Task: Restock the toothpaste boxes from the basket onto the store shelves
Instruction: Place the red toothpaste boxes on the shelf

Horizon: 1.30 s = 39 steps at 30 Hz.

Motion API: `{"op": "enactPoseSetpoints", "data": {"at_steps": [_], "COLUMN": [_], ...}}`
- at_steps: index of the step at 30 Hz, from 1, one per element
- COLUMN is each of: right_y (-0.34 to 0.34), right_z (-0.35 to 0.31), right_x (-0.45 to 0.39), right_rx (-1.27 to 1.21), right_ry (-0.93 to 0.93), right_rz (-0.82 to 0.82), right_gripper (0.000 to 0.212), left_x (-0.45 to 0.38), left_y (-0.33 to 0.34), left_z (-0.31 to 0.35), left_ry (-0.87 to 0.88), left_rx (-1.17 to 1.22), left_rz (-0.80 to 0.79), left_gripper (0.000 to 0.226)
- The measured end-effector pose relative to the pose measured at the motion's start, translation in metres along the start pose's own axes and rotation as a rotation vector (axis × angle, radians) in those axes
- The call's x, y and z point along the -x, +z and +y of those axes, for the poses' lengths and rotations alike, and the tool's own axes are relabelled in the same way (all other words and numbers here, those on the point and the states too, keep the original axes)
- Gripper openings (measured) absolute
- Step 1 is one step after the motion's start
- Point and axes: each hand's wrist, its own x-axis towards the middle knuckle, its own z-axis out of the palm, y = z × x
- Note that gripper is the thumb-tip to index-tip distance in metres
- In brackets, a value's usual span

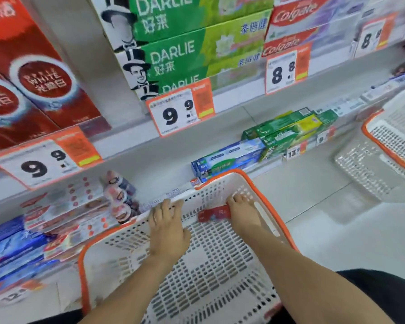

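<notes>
- The red toothpaste box (214,213) lies at the far end of the white basket (220,272), apparently the last one.
- Your right hand (242,210) rests on its right end; whether it grips, you cannot tell.
- Your left hand (167,226) reaches in with spread fingers, holding nothing.
- Grip the box's long sides before lifting toward the lower shelf (161,157).

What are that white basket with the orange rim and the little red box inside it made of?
The basket looks like moulded plastic: rigid white walls pierced with regular slots, with a smooth orange rim. The red box, which the right hand touches, seems to be printed cardboard, flat-faced and slightly glossy, though blur leaves this uncertain.
</notes>
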Motion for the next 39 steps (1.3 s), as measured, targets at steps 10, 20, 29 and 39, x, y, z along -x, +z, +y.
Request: {"op": "enactPoseSetpoints", "data": {"at_steps": [10,20,29,39], "right_y": [-0.120,-0.266,-0.268,-0.337], "right_z": [-0.033,-0.068,-0.115,-0.073], "right_x": [0.013,0.103,0.136,0.198], "right_rx": [-0.310,-0.771,-1.215,-0.969], "right_ry": [-0.220,-0.510,-0.498,-0.649], "right_rz": [-0.197,-0.175,0.090,-0.100], "right_gripper": [0.035,0.031,0.038,0.059], "left_x": [-0.002,0.058,0.111,0.126], "left_y": [-0.071,-0.227,-0.261,-0.293], "left_z": [-0.002,-0.038,-0.049,-0.058], "left_ry": [0.023,0.257,0.148,0.401], "left_rx": [0.310,0.734,1.229,1.173], "left_rz": [-0.350,-0.538,-0.408,-0.348], "left_gripper": [0.078,0.089,0.044,0.049]}}
